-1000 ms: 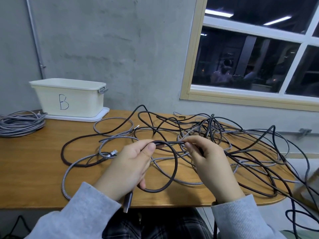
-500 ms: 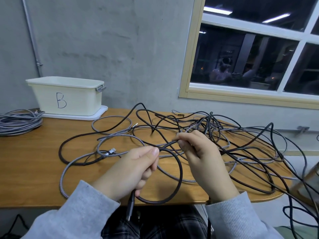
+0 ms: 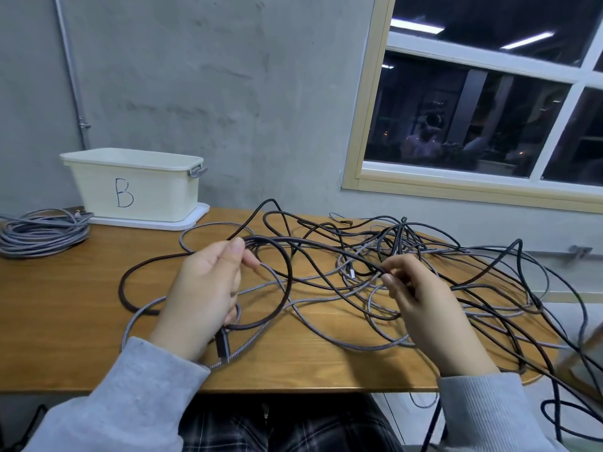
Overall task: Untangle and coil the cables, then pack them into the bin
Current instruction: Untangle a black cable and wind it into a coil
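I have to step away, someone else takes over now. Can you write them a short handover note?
Left hand grips a loop of the black cable, plug hanging below it. Right hand pinches the same cable further along.
The tangle of black and grey cables lies on the table. Bin B stands back left, a coiled grey bundle beside it.
Left: finish coiling, untangle the rest, pack.

We see an evenly lit indoor scene under soft overhead light; strip lamps reflect as bright bars in the dark window (image 3: 473, 102) at far right. Shadows on the counter (image 3: 65, 305) are faint and diffuse. The wide lens bends the window frame and the pipe (image 3: 70, 76) at far left. The near right corner is smeared and blurred.
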Available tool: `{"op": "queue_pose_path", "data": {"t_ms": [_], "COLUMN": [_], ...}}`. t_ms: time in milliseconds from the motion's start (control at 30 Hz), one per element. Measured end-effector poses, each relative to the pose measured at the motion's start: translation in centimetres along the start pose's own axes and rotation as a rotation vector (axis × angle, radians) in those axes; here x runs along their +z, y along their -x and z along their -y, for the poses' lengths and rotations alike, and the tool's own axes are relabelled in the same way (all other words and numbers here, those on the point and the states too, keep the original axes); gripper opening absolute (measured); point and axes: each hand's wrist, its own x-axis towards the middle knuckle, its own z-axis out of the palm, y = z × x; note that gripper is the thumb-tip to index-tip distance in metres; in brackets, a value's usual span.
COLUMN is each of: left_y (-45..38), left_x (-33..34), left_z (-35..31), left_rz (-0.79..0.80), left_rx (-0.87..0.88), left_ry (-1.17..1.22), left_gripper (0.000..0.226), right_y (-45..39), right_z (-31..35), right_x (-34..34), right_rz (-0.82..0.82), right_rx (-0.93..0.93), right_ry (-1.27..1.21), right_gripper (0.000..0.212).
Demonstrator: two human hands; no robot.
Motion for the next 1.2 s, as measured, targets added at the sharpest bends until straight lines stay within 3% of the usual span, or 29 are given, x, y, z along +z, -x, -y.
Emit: {"op": "queue_pose_path", "data": {"t_ms": [200,400,633,833,1000,1200], "left_y": [-0.1,0.3,0.5,0.8,0.7,1.7], "left_x": [0.2,0.7,0.8,0.9,1.0,2.0], "left_z": [0.0,-0.5,-0.6,-0.8,-0.3,-0.4], "left_rz": [-0.087,-0.034,-0.054,-0.024,0.039,0.120], "left_rx": [0.050,0.148,0.072,0.078,0.137,0.068], "left_ry": [0.058,0.197,0.281,0.266,0.229,0.196], "left_gripper": [0.018,0.032,0.043,0.034,0.021,0.030], "right_y": [0.0,1.1,1.6,3.1,3.7,3.2], "right_z": [-1.2,1.5,4.5,7.5,8.4,8.8], "right_x": [-0.2,1.3,1.5,2.3,3.3,4.2], "right_rz": [0.069,0.225,0.329,0.401,0.186,-0.022], "right_rx": [0.173,0.018,-0.207,-0.351,-0.562,-0.788], "right_ry": [0.309,0.360,0.553,0.549,0.459,0.340], "right_gripper": [0.013,0.016,0.031,0.042,0.042,0.021]}}
